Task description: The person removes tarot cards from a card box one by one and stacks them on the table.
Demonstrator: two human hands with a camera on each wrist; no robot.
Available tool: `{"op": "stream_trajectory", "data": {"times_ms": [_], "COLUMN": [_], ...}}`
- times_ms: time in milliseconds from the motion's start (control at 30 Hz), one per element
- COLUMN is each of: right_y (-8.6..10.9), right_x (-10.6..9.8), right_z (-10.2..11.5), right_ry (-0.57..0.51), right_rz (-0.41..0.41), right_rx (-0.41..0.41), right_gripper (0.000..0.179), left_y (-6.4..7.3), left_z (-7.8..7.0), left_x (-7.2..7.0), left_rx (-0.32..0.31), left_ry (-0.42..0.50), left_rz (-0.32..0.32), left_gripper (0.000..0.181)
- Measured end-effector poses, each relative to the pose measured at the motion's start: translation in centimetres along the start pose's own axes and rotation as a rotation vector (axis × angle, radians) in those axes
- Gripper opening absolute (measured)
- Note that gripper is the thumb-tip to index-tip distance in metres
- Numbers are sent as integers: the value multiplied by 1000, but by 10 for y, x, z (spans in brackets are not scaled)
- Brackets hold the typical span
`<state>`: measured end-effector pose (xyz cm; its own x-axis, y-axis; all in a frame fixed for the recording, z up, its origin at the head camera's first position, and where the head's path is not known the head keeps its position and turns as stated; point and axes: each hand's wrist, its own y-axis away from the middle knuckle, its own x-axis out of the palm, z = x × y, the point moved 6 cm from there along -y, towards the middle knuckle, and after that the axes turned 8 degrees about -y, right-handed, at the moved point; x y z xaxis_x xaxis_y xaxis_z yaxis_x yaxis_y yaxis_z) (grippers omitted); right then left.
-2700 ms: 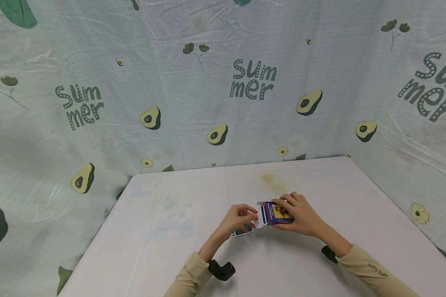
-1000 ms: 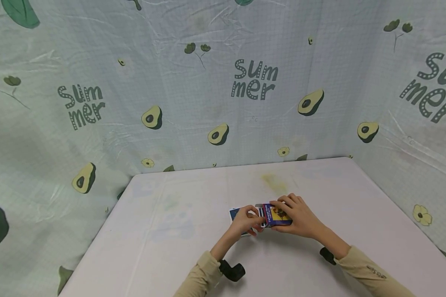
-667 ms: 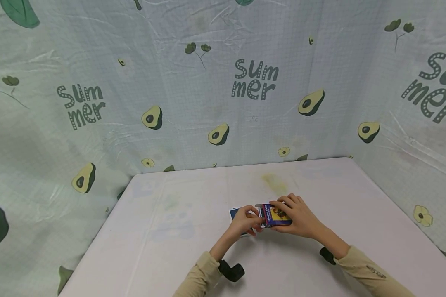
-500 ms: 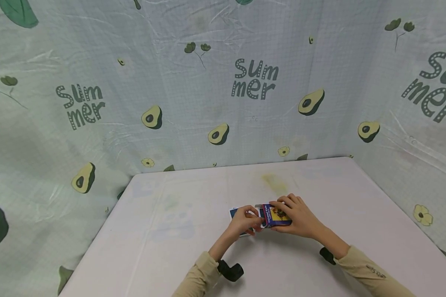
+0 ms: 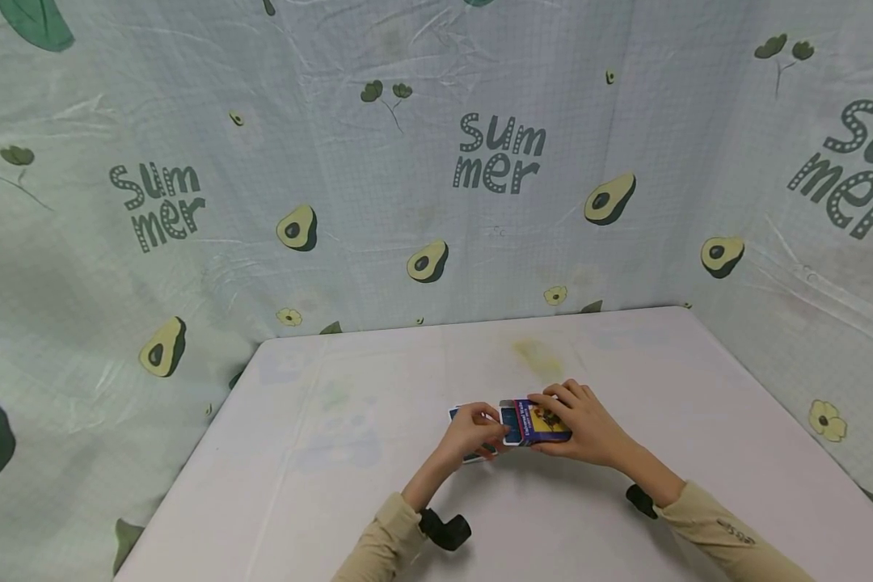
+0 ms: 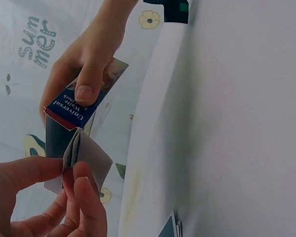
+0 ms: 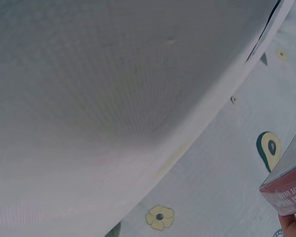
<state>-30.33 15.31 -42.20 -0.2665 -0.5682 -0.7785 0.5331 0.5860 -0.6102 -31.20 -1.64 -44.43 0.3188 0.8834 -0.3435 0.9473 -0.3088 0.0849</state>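
My right hand (image 5: 585, 424) grips a purple and yellow tarot card box (image 5: 549, 420), thumb on one face and fingers round the other side. The box is tipped with its mouth towards my left hand (image 5: 469, 432). Dark blue cards (image 5: 510, 423) stick out of that mouth. In the left wrist view, thumb and fingers pinch a few cards (image 6: 72, 149) at the box's end, beside a pale flap (image 6: 94, 157). Below my left hand, partly hidden by it, lies a pile of blue-backed cards (image 5: 482, 455) on the table. The right wrist view catches only a corner of the box (image 7: 288, 190).
The white table (image 5: 320, 485) carries a faint yellow stain (image 5: 537, 356) beyond the box. A printed cloth with avocados (image 5: 425, 261) hangs behind and at both sides. Black wrist cameras, such as the left one (image 5: 447, 529), sit on both wrists, low over the table.
My left hand first moved right to the box's mouth, then drew slightly back left. More of the blue cards now shows outside the box. My right hand has hardly moved.
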Motion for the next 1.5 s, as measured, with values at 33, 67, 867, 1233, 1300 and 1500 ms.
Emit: {"op": "stream_trajectory", "data": {"times_ms": [33, 67, 867, 1233, 1300, 1500], "right_y": [0, 0, 4, 4, 4, 4], "right_x": [0, 0, -1, -2, -2, -4], "right_z": [0, 0, -3, -3, -3, -3], "right_ry": [1, -1, 27, 19, 16, 17], "right_rz": [-1, -2, -9, -11, -11, -6], "right_rx": [0, 0, 14, 18, 18, 22], "right_gripper": [67, 68, 70, 70, 70, 69], "left_y": [-1, -2, 14, 15, 19, 18], "left_z": [3, 5, 7, 17, 14, 18], "left_x": [-1, -2, -24, -34, -36, -40], "left_rx": [-4, -9, -28, -49, -50, -58], "left_ry": [6, 11, 49, 38, 42, 52], "left_rz": [-6, -11, -54, -81, -80, -85], "left_gripper": [19, 19, 23, 21, 22, 24]}}
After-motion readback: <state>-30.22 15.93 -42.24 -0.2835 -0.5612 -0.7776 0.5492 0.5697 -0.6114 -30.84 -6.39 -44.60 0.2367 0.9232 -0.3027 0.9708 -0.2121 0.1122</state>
